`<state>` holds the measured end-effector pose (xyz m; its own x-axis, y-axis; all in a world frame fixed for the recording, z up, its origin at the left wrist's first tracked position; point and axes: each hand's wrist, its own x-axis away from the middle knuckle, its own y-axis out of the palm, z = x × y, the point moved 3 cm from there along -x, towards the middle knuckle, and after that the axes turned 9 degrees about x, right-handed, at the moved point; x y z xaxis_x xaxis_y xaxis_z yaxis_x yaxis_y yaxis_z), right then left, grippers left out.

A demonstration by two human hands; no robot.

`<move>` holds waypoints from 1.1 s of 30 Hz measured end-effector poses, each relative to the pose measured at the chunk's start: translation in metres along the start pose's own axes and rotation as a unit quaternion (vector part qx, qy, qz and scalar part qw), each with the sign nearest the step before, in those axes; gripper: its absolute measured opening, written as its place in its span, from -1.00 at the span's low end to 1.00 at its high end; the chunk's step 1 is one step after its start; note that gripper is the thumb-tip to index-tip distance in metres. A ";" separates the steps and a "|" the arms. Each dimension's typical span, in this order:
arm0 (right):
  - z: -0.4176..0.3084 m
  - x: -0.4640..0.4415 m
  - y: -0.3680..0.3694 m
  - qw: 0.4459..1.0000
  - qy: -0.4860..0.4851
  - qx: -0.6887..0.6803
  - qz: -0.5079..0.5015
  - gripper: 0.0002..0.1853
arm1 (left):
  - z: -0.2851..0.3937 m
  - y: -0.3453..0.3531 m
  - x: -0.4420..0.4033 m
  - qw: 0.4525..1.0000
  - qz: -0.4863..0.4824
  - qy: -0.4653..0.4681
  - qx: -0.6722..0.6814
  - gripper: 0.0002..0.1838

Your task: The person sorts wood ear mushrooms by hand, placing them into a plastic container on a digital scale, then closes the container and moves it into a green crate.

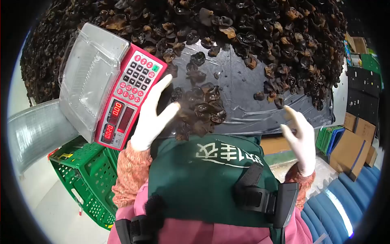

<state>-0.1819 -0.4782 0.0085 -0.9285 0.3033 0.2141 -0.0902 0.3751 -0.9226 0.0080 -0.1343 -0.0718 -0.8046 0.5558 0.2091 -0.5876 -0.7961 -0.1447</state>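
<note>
My left hand [153, 116], in a white glove, has thumb and fingers spread and holds nothing. It is beside the red electronic scale [122, 103], overlapping the edge of its keypad panel; whether they touch I cannot tell. Just right of this hand, a small heap of dark wood ear mushrooms [209, 107] lies on the black plastic sheet [243, 97], partly blurred. A clear plastic tray [95, 61] sits tilted on the scale's pan. My right hand [302, 140], also gloved, hovers by the table's near edge with fingers apart, nothing in it.
A large mound of wood ear mushrooms [264, 24] covers the table's far side. Green crates [87, 179] stand at lower left beside a roll of clear film [40, 130]. At right are cardboard boxes [349, 150] and dark crates [363, 97]. A green apron [203, 187] covers my front.
</note>
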 end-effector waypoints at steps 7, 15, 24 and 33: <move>-0.094 -0.041 0.078 0.978 -0.203 0.006 -0.052 0.12 | 0.022 -0.004 0.057 0.913 -0.050 0.025 -0.403 0.11; -0.129 -0.071 0.114 0.971 -0.233 -0.027 -0.045 0.14 | -0.004 0.033 0.029 0.961 -0.027 0.015 -0.273 0.33; -0.137 -0.098 0.126 0.951 -0.222 -0.215 -0.007 -0.23 | -0.015 0.044 -0.003 0.995 -0.010 0.067 0.074 0.05; -0.217 -0.119 0.028 0.922 -0.316 -0.225 -0.008 -0.32 | 0.091 -0.016 0.015 0.994 0.049 0.055 0.083 -0.13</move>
<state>0.0044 -0.3141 0.0270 -0.9657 -0.2221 -0.1343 -0.0787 0.7438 -0.6637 0.0133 -0.1345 0.0215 -0.8676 0.4883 0.0943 -0.4900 -0.8717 0.0049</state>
